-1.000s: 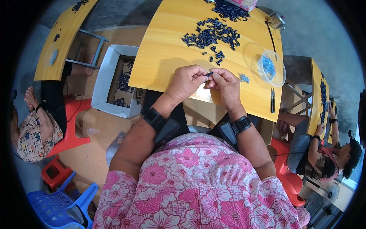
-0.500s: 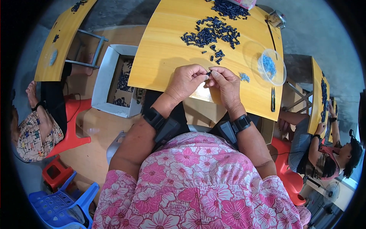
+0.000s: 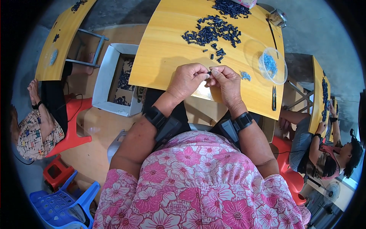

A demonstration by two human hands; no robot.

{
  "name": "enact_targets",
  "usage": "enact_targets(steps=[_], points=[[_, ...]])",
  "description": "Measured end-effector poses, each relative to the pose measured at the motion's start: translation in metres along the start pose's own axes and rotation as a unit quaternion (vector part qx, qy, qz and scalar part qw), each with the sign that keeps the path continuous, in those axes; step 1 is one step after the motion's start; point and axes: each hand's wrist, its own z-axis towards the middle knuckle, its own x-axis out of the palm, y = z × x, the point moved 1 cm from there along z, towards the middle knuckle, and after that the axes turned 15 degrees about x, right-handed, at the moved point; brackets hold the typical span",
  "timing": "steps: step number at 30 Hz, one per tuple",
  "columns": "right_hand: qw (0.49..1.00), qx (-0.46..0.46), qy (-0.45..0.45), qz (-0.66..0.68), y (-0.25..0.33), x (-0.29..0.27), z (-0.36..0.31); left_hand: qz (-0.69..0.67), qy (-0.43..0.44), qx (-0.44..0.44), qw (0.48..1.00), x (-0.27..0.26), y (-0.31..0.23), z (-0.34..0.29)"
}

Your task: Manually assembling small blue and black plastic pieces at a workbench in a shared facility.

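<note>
My left hand (image 3: 187, 79) and my right hand (image 3: 227, 82) meet over the near edge of the yellow table. Both are closed, fingertips pinching one small black plastic part (image 3: 209, 72) between them; most of it is hidden by the fingers. Beyond the hands lies a loose pile of black plastic parts (image 3: 213, 32), a few of them strayed toward me. Beside my right hand is a small heap of light-blue bits (image 3: 245, 76). Farther right, a clear round bowl (image 3: 282, 72) holds more blue bits. Black thread snips (image 3: 274, 98) lie near the table's right edge.
A second black heap (image 3: 231, 8) sits at the far edge near a metal tin (image 3: 277, 18) and a thin dark stick (image 3: 272, 36). An open white box (image 3: 100, 82) with black parts stands left of the table. People sit at side tables on both sides; a blue chair (image 3: 57, 204) is lower left.
Almost nothing differs. Both hands keep the same pinch on the small black part, and the view has shifted very slightly.
</note>
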Motion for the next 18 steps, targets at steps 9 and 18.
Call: enact_targets(steps=[9,18], points=[[1.000,-0.016,-0.004,-0.026,0.0008,0.0012,-0.0004,-0.001,-0.003,-0.002,1.000,0.0006,-0.0004,0.0026],[0.997,0.031,0.034,0.059,0.0068,-0.0035,-0.0026,-0.012,-0.039,0.027,0.999,0.0011,0.0039,0.0008]])
